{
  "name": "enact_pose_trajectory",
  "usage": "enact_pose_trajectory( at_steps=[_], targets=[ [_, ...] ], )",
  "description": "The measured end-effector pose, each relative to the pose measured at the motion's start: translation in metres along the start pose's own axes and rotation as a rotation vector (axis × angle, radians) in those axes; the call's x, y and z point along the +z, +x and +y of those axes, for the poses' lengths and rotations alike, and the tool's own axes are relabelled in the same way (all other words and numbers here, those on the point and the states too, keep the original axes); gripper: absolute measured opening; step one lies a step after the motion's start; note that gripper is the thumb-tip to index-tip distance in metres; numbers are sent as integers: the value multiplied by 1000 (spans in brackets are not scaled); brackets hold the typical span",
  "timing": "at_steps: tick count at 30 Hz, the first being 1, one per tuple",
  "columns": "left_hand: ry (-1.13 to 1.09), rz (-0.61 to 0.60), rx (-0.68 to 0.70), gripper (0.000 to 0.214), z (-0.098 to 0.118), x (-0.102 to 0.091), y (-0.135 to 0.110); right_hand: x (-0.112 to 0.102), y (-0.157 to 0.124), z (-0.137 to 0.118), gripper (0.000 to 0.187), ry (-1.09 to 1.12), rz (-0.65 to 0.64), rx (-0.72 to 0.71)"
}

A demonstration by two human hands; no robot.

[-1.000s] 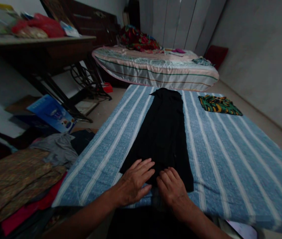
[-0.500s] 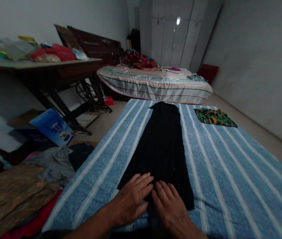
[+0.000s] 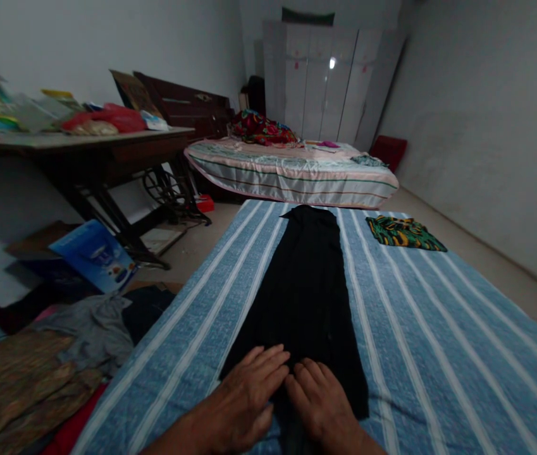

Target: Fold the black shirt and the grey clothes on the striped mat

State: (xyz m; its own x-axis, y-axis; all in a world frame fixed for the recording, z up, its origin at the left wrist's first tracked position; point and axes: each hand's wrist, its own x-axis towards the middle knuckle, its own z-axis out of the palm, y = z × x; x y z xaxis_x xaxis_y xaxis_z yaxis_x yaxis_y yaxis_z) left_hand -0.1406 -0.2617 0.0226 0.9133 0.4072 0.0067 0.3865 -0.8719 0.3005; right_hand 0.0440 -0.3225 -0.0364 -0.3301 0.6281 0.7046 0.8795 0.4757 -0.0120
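A long black garment (image 3: 307, 284) lies flat and narrow on the blue-and-white striped cloth (image 3: 211, 297), its wider end towards me and a small pointed flap at its far end. My left hand (image 3: 252, 395) rests palm down on the near end, fingers stretched out and side by side. Beside it, almost touching, my right hand (image 3: 318, 398) presses on the same end with its fingers a little bent. No cloth is visibly pinched in either hand. A strip of black fabric shows between the wrists.
A folded green, black and yellow patterned garment (image 3: 405, 232) lies at the far right of the striped surface. Left of it on the floor are heaped clothes (image 3: 92, 328) and a blue box (image 3: 95, 256). A treadle table (image 3: 126, 142) and a second bed (image 3: 291, 177) stand beyond.
The view has tilted up slightly, so everything sits lower. Both hands stay on the garment's near end; the right fingers look a bit more bent.
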Motion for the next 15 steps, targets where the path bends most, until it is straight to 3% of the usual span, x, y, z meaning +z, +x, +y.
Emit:
enact_pose_trajectory(
  at_steps=[6,15],
  targets=[
    [9,77,-3,70,-6,13,0,-7,8,9,30,182,-52,42],
    [88,96,18,66,-15,24,5,-7,-7,1,34,78,15,6]
  ],
)
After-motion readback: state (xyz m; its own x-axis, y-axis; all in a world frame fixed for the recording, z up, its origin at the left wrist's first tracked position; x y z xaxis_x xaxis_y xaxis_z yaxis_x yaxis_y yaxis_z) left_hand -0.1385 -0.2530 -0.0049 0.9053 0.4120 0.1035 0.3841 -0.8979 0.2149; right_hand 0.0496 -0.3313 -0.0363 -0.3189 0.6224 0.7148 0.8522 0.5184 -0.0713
